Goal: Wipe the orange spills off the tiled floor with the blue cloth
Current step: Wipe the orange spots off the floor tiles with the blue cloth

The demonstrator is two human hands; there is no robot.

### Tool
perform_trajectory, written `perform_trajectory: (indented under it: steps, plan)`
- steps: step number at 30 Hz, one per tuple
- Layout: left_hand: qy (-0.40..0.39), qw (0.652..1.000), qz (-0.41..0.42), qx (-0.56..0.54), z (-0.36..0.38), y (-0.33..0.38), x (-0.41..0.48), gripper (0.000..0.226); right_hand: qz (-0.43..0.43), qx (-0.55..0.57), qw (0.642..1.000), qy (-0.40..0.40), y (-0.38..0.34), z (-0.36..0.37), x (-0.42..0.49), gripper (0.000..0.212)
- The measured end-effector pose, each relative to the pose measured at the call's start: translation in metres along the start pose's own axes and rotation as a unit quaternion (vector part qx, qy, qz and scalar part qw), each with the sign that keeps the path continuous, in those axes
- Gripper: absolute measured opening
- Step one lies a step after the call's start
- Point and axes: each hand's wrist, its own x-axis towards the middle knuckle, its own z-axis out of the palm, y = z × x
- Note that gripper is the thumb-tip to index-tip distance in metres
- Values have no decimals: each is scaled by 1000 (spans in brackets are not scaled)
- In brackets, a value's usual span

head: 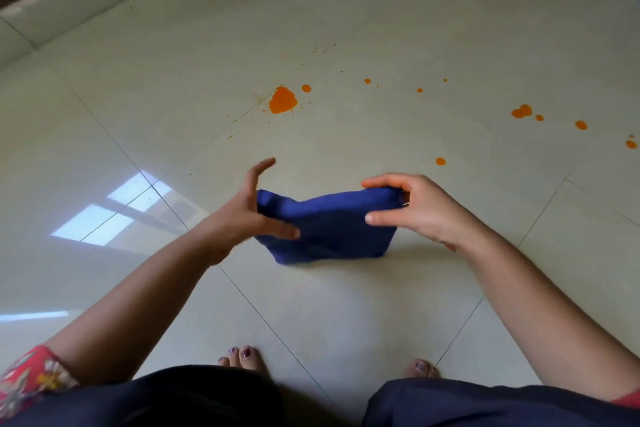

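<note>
Head camera view is looking down at a person's two hands holding a folded blue cloth (325,225) at the centre of the frame, above a pale tiled floor (346,28). Left hand (247,215) is pinching the cloth's left edge with fingers spread, while right hand (415,210) is gripping its right end. Orange spills (283,100) are lying untouched above the cloth and scattering toward the right edge.
</note>
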Motion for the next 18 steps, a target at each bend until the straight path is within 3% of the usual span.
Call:
perform_trajectory:
  steps: [2, 5, 9, 11, 14, 18]
  plan:
    - [40, 990, 24, 129, 6, -6, -2, 79, -15, -126, 992, 17, -3, 5, -3, 53]
    - [112, 954, 89, 263, 4, -13, -2, 32, -32, -255, 966, 27, -8, 16, 0, 38]
    - [103, 928, 86, 349, -19, -18, -10, 16, -93, -375, 923, -4, -19, 16, 12, 10]
    - [111, 927, 74, 350, -34, -18, -24, 15, -113, -350, 927, -70, -31, 17, 22, 10]
    - [137, 939, 49, 313, -58, -21, -41, 18, -70, -204, 960, -180, -51, 20, 39, 3]
    - [231, 946, 58, 218, -89, -43, -33, 7, -55, -93, 980, -169, -63, 36, 85, 19]
